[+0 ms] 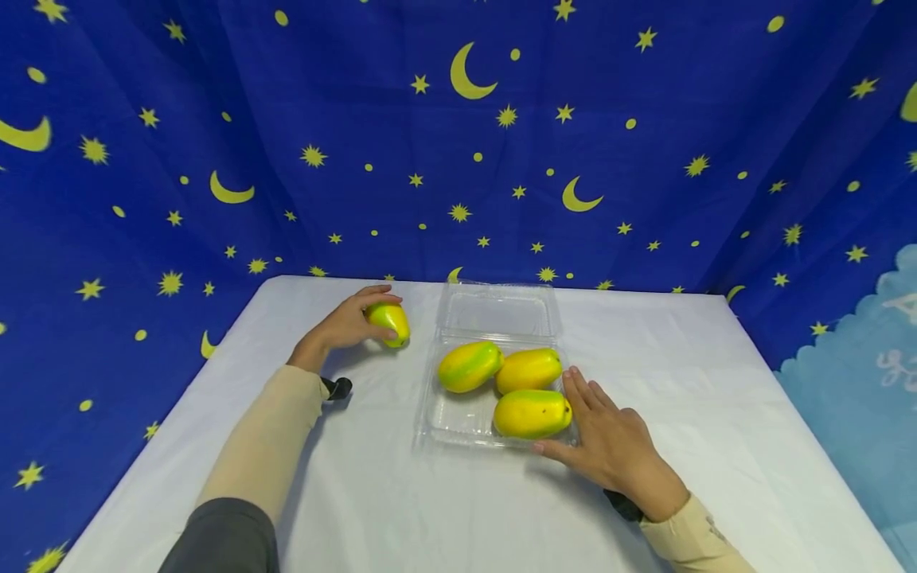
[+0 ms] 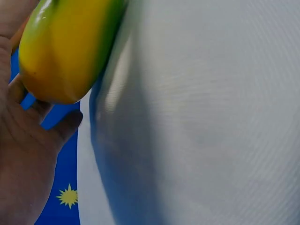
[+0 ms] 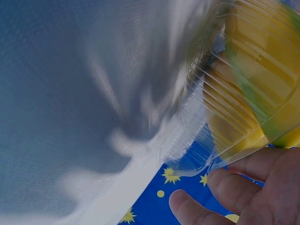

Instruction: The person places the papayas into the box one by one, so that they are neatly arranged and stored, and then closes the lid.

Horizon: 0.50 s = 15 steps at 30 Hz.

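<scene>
A left hand (image 1: 349,321) curls its fingers and thumb around a yellow-green mango (image 1: 389,322) resting on the white tablecloth (image 1: 358,493), just left of a clear plastic clamshell (image 1: 458,422). The fruit looks smooth-skinned and rounded, probably firm yet apt to slip, so a wrap around its broad middle seems the surest hold. The forearm, in a beige sleeve (image 1: 265,442), reaches forward across the cloth. The right hand (image 1: 609,442) lies flat, fingers spread and straight, against the near right edge of the thin, flexible-looking box, which holds three more mangoes (image 1: 530,414) beneath its raised lid (image 1: 497,309). A blue star-and-moon backdrop (image 1: 458,135) hangs behind the table.
</scene>
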Tool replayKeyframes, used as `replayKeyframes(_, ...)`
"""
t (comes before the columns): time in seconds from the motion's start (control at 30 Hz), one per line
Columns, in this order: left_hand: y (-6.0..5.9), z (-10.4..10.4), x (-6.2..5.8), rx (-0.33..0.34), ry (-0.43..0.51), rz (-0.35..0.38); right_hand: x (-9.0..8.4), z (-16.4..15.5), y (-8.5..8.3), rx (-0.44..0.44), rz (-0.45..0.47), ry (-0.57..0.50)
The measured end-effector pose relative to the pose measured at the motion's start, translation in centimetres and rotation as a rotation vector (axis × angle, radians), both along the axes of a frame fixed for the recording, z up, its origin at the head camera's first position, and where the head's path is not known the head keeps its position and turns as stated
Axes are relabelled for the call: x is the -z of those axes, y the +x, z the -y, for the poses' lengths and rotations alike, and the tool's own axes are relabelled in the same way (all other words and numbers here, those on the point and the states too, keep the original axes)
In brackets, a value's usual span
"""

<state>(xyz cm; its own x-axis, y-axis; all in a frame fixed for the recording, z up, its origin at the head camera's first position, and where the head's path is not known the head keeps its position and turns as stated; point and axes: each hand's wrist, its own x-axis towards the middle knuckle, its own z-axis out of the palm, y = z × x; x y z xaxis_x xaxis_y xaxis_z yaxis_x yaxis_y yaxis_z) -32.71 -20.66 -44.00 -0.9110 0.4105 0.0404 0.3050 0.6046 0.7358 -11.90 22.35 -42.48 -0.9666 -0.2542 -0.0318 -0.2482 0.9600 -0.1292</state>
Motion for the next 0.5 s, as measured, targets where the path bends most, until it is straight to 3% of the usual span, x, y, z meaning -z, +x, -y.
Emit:
replayKeyframes(0.23, 0.26, 0.36, 0.51, -0.044, 0.012, 0.02, -0.06, 0.09, 0.08, -0.003, -0.005, -0.002)
replayKeyframes(0.5, 0.63, 0.6, 0.92, -0.07, 0.042, -0.023, -0.13, 0.16, 0.17, 0.001, -0.003, 0.0)
